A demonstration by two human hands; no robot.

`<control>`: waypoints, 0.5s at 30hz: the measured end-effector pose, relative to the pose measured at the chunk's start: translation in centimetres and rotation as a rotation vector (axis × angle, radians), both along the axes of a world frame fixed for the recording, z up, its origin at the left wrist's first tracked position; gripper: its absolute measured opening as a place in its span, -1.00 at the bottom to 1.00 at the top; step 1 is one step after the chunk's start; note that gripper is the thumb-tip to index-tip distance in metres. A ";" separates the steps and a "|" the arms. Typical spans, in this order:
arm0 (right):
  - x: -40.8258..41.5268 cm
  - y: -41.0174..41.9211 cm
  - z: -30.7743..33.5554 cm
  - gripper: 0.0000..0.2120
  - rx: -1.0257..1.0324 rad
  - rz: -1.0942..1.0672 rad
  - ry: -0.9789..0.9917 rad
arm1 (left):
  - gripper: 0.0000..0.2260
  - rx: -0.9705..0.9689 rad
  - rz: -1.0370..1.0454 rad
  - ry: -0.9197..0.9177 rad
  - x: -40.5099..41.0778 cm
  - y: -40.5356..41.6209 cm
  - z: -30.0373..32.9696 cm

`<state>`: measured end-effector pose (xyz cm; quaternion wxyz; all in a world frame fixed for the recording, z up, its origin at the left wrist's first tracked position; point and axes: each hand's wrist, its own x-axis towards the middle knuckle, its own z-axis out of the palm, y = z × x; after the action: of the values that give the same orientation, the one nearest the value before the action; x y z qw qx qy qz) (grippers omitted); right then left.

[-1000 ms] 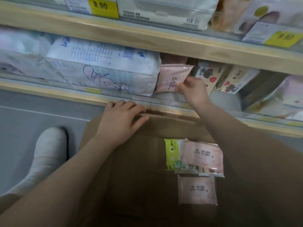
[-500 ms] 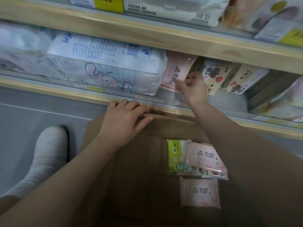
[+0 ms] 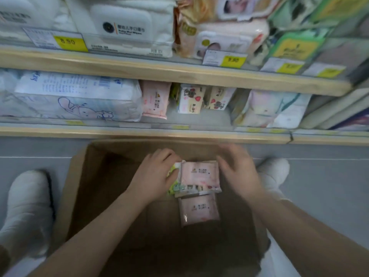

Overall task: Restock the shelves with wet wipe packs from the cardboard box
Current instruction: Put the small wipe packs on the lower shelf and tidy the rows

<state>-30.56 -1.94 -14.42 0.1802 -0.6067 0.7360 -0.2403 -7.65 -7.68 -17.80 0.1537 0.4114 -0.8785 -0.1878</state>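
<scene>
Left hand (image 3: 157,172): inside the cardboard box (image 3: 83,188), fingers curled on the left edge of a stack of wipe packs, touching the green pack (image 3: 173,182)
Right hand (image 3: 237,170): blurred, fingers spread loosely beside the right edge of the top pink pack (image 3: 199,176); whether it touches cannot be told
Second pink pack (image 3: 198,209): flat on the box floor, just below the stack
Lower shelf (image 3: 139,132): one pink pack (image 3: 154,101) standing beside a large white pack (image 3: 75,96); small packs with hearts (image 3: 191,99) to its right
Floor: white shoes (image 3: 28,206) either side of the box
</scene>
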 end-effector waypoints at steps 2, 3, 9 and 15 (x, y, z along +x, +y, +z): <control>-1.6 3.8 -0.8 -0.72 0.024 -0.028 0.080 | -0.69 0.085 -0.049 -0.023 -2.1 2.2 -0.6; -2.1 5.5 -1.4 -0.68 0.047 -0.060 0.096 | -0.68 0.129 -0.068 -0.037 -2.9 3.3 -1.2; -1.4 8.7 -3.7 -0.52 0.108 -0.211 0.045 | -0.68 0.298 -0.209 -0.198 -5.0 8.6 -5.9; -1.3 8.8 -4.4 -0.51 0.071 -0.234 0.021 | -0.37 0.366 -0.112 -0.426 -6.4 9.2 -9.0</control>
<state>-31.89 6.84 -18.83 0.1644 -0.5124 0.8117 -0.2271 -14.05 1.50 -26.83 -0.1219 0.4133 -0.8639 -0.2608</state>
